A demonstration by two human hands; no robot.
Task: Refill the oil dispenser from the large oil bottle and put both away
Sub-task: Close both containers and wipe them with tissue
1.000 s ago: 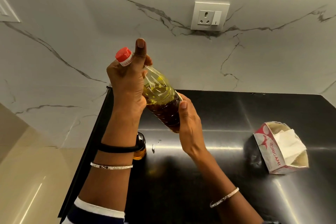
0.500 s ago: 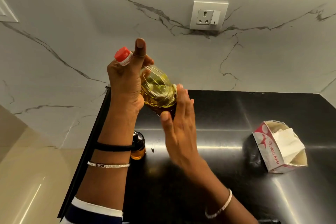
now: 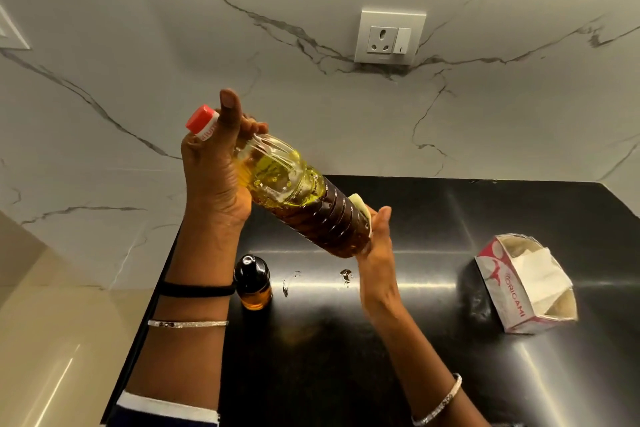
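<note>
The large oil bottle (image 3: 304,199), clear plastic with a red cap (image 3: 201,118) on, is tilted in the air above the counter, cap up-left and base down-right. My left hand (image 3: 214,177) grips its neck and shoulder, thumb pointing up. My right hand (image 3: 377,243) presses a small white tissue (image 3: 360,204) against the bottle's lower end with fairly straight fingers. The small oil dispenser (image 3: 252,282), with a black top and amber oil inside, stands on the black counter (image 3: 433,357) just right of my left wrist.
Small oil smears (image 3: 290,282) mark the counter under the bottle. An open red-and-white tissue box (image 3: 519,291) lies at the right. A wall socket (image 3: 389,36) sits on the marble backsplash. The counter's left edge (image 3: 145,329) drops to a beige floor.
The bottle's base swung away, then back down-right. My right hand left the base, passed flat in front of it, and now presses the tissue on the lower end.
</note>
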